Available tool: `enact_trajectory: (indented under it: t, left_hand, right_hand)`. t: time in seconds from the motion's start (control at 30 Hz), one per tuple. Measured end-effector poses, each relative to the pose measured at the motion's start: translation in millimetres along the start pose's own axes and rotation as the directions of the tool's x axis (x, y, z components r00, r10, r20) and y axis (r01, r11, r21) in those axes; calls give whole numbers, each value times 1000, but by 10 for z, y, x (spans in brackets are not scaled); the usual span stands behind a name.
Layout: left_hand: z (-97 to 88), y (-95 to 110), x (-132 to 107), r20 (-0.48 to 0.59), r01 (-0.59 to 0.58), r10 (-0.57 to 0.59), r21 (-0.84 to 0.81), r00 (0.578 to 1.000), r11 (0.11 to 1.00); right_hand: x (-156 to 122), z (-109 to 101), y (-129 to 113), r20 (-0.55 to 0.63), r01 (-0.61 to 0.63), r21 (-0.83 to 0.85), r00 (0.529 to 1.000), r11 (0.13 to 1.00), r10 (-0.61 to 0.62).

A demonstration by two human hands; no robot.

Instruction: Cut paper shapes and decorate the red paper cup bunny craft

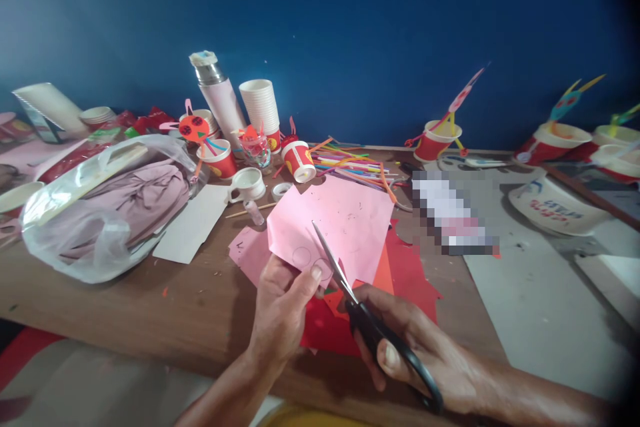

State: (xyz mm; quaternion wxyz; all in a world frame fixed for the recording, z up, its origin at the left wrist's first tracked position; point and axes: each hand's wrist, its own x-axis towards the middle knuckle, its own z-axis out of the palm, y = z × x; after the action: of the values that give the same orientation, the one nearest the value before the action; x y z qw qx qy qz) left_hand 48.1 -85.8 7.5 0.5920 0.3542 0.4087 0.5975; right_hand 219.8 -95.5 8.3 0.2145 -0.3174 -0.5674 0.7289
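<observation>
My left hand (pixel 285 300) pinches the lower edge of a pink paper sheet (pixel 345 213), thumb on top. Two drawn circles show on the sheet beside that thumb. In my right hand (pixel 415 340) is a pair of scissors (pixel 373 330) with black handles, the thumb through one loop. Its blades lie over the sheet near the circles, pointing up and left; whether they are cutting I cannot tell. Beneath the sheet lie red paper (pixel 413 273), some orange paper and another pink piece (pixel 245 250) on the brown table.
Behind the sheet are colourful pipe cleaners (pixel 350 165), decorated red paper cups (pixel 220 161), a white mug (pixel 249 185), a stack of cups (pixel 260 107) and a flask (pixel 220 97). A plastic bag (pixel 100 213) sits left. Grey board (pixel 525 293) and a white bowl (pixel 555 207) lie right.
</observation>
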Motion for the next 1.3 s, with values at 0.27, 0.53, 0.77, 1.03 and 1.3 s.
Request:
enact_trajectory:
  t: [0.27,0.53,0.77,1.03,1.3]
  left_hand:
    - [-1,25,2,-38,12,-11,27,999,1000]
    - [-10,58,-8,-38,34,-33,21,999,999]
    - [-42,72,-15,-7,66,-65,42,998,997]
    - [-76,83,-10,19,77,-79,55,997,995]
    - [-127,123,-9,-7,100,-100,76,995,992]
  right_hand:
    - [-1,10,2,-5,-11,11,1000,1000,11]
    - [-5,10,-14,0,-33,25,999,999,33]
    - [-8,20,-3,-7,-46,41,999,998,46]
    - [-12,28,18,-7,-54,49,998,997,55]
    - [-9,36,-18,17,-39,72,999,997,37]
